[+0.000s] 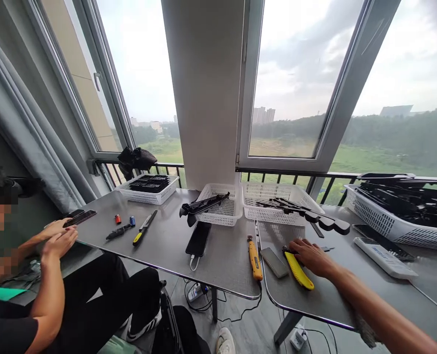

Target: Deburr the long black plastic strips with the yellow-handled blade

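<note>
My right hand (308, 254) reaches in from the lower right, palm down over the right table. Its fingers are stretched out and lie at the upper end of a yellow utility knife (298, 270); a firm grip on it does not show. A slim metal tool (327, 249) pokes out beyond the hand, partly hidden by it. Just left of the knife is a grey rectangular block (275, 262), then a yellow rotary tool (254, 259) with a cord. Long black plastic parts (306, 214) lie across a white basket (250, 209) behind. My left hand is out of view.
A co-worker's hands (61, 236) are at the left table end. Another white basket (213, 220) holds black parts; a heaped one (380, 221) stands right, behind a white power strip (386, 258). A charging phone (198, 239) and a yellow-black knife (144, 228) lie left.
</note>
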A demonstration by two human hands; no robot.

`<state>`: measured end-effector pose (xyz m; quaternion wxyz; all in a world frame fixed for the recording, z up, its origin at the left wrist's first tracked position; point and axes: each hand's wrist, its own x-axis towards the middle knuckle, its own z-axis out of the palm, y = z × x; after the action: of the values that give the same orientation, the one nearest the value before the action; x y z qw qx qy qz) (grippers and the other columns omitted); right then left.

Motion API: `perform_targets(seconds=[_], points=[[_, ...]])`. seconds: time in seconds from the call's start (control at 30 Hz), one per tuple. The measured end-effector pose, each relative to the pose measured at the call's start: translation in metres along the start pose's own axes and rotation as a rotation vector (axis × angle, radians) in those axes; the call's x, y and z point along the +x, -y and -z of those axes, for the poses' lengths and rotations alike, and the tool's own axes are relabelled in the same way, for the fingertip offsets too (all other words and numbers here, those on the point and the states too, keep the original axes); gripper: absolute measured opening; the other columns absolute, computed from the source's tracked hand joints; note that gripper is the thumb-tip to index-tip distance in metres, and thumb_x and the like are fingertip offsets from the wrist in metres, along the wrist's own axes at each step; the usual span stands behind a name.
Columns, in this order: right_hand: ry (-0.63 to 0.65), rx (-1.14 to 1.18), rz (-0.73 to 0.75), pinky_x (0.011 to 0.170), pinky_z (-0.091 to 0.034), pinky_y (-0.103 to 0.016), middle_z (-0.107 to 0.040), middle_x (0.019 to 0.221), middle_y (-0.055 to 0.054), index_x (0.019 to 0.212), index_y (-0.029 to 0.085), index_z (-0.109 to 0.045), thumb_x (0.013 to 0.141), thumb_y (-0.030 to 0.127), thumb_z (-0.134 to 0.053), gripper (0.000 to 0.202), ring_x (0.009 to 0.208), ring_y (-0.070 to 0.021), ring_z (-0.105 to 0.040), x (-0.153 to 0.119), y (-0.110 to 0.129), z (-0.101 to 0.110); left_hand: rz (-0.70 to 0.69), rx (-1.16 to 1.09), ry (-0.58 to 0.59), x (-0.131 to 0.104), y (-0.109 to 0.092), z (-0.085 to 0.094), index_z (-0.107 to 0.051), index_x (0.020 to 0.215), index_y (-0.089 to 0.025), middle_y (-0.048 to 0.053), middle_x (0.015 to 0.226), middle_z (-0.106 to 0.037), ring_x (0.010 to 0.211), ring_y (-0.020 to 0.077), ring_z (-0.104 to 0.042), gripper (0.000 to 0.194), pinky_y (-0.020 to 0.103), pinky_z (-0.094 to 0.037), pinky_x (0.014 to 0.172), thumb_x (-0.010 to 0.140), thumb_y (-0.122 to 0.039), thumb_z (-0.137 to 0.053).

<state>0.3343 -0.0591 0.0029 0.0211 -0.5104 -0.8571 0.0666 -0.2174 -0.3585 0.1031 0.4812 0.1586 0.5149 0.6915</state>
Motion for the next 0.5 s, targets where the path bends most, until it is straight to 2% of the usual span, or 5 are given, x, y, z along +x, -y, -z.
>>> perform_targets(seconds=[0.1,0.17,0.27,0.4,0.5], points=[[-0.018,-0.031,-0.012,0.094,-0.051,-0.043,-0.073,0.129,-0.012,0.12,0.025,-0.073,0.101,0.018,-0.047,0.033,0.12,-0.0323,-0.066,0.001,-0.006,-0.009,-0.126,-0.055,-0.04,0.017,-0.04,0.005,-0.072,0.126,-0.042,0.003,0.094,-0.078,0.116,0.033,-0.081,0.045,0.047,-0.067,0.083,0.092,-0.07,-0.066],[-0.035,-0.043,-0.017,0.095,-0.052,-0.041,-0.072,0.13,-0.012,0.125,0.025,-0.073,0.099,0.014,-0.048,0.037,0.122,-0.0309,-0.066,0.002,-0.011,-0.013,-0.306,-0.139,-0.1,0.032,-0.072,0.009,-0.072,0.124,-0.037,0.006,0.093,-0.077,0.118,0.036,-0.081,0.04,0.05,-0.068,0.088,0.095,-0.064,-0.069],[-0.058,-0.06,-0.029,0.096,-0.053,-0.041,-0.073,0.129,-0.013,0.129,0.025,-0.073,0.1,0.012,-0.048,0.041,0.121,-0.0306,-0.067,0.002,-0.018,-0.019,-0.387,-0.185,-0.117,0.05,-0.109,0.017,-0.071,0.121,-0.036,0.004,0.096,-0.077,0.122,0.0333,-0.08,0.03,0.046,-0.069,0.094,0.097,-0.054,-0.073],[-0.087,-0.085,-0.041,0.093,-0.055,-0.041,-0.072,0.131,-0.015,0.138,0.024,-0.071,0.096,0.006,-0.046,0.052,0.119,-0.0326,-0.068,0.003,-0.021,-0.023,-0.432,-0.201,-0.16,0.058,-0.129,0.021,-0.075,0.099,-0.034,0.0,0.079,-0.076,0.124,0.0312,-0.079,0.003,0.046,-0.07,0.089,0.096,-0.035,-0.076],[-0.12,-0.096,-0.044,0.094,-0.056,-0.041,-0.073,0.131,-0.015,0.138,0.024,-0.072,0.091,0.002,-0.048,0.058,0.117,-0.0325,-0.069,0.004,-0.021,-0.027,-0.396,-0.117,-0.227,0.06,-0.14,0.011,-0.073,0.068,-0.028,0.0,0.067,-0.078,0.122,0.0324,-0.079,0.031,0.04,-0.067,0.07,0.097,-0.025,-0.063]])
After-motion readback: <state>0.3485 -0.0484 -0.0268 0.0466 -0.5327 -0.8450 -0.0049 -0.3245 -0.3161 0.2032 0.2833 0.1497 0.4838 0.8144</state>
